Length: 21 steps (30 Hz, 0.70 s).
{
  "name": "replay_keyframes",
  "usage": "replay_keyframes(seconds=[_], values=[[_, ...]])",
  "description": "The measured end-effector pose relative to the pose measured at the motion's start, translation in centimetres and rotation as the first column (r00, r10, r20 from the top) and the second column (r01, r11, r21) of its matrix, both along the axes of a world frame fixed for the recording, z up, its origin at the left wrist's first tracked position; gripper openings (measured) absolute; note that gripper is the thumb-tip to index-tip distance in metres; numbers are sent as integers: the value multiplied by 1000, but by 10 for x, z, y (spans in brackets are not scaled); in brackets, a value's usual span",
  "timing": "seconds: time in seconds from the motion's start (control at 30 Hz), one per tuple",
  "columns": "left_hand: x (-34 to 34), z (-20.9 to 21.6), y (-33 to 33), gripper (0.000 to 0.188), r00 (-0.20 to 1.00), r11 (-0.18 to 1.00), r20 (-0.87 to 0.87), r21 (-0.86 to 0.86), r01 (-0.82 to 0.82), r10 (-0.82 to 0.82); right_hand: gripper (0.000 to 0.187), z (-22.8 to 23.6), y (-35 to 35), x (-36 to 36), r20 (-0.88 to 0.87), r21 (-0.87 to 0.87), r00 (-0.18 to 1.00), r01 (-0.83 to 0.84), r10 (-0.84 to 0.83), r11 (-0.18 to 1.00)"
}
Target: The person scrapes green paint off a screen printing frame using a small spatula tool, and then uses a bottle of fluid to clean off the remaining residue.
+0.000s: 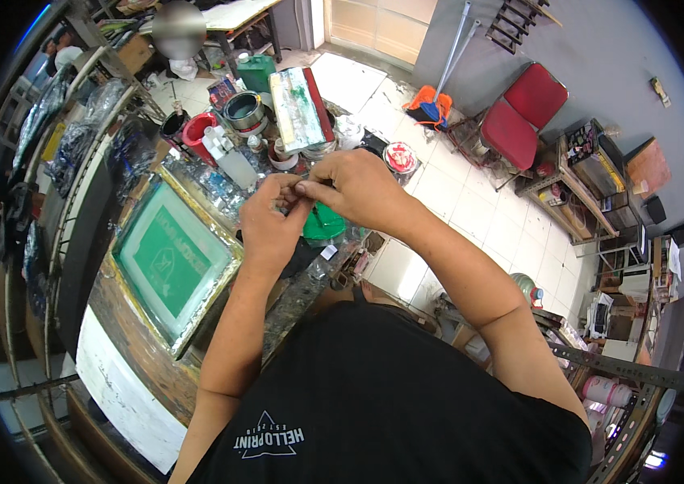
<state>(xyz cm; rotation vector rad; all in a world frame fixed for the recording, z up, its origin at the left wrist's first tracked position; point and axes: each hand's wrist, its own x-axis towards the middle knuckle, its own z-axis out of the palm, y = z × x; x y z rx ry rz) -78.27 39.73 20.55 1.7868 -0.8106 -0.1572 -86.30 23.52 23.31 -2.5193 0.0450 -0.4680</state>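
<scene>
My left hand (268, 223) and my right hand (363, 184) meet over the workbench with fingers pinched together at the tips. Whatever they hold between them is too small or too hidden to make out. Just below sits a round tub of green ink (324, 226), partly covered by my hands. To the left lies a screen printing frame (225, 276) with green mesh and a pale design on it. Behind my fingers stand a clear plastic bottle (235, 167) and a pinkish-white cup (283, 159).
Cluttering the bench's far end are a red container (198, 135), an open paint can (246, 113), a green jerrycan (256, 72) and a paint-smeared board (297, 109). White paper (120, 379) lies near left. A red chair (513, 129) and an orange dustpan (427, 106) stand beyond.
</scene>
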Motion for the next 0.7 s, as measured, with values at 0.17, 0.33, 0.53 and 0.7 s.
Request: replay_keyframes(seconds=[0.17,0.33,0.53,0.7], values=[[3,-3,-2,24,999,998,6,-52,-35,36,21,-62,-47,-36,-106,411,925,375,-365,831],[3,-12,-6,18,998,997,-10,-46,-68,68,22,-229,-59,-85,-264,303,825,563,-500,769],[3,-11,0,18,993,993,23,19,-115,115,35,-287,-45,-62,-50,194,766,637,-641,746],[12,-16,9,18,996,997,50,28,-77,75,36,-277,-40,-54,-311,108,713,684,-629,722]])
